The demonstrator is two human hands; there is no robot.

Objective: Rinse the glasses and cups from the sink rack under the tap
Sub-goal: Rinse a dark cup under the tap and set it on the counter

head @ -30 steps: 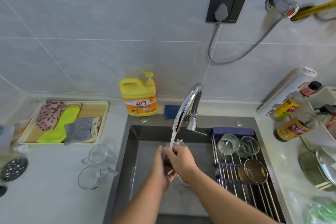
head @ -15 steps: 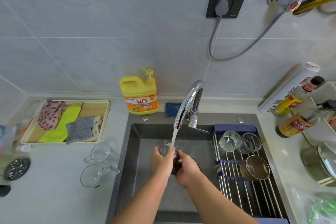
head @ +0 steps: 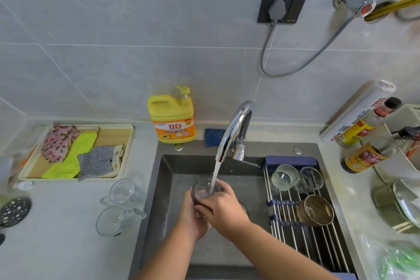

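Observation:
Water runs from the chrome tap [head: 234,129] into a dark tinted glass [head: 203,188] held over the sink [head: 172,170]. My left hand [head: 192,216] grips the glass from below and my right hand [head: 221,206] wraps its near side. On the sink rack [head: 295,238] stand a ribbed clear glass [head: 284,176], a plain clear glass [head: 311,179] and a brown cup [head: 316,210]. Two clear handled cups [head: 122,193] [head: 116,220] lie on the counter left of the sink.
A yellow dish soap bottle [head: 172,118] and a blue sponge [head: 213,134] sit behind the sink. A tray of cloths [head: 75,152] lies at the left. Sauce bottles [head: 361,157], a paper roll and a pot lid [head: 406,202] crowd the right counter.
The glass has turned mouth-up under the stream and risen slightly. My right hand has shifted over its near side, with my left hand underneath.

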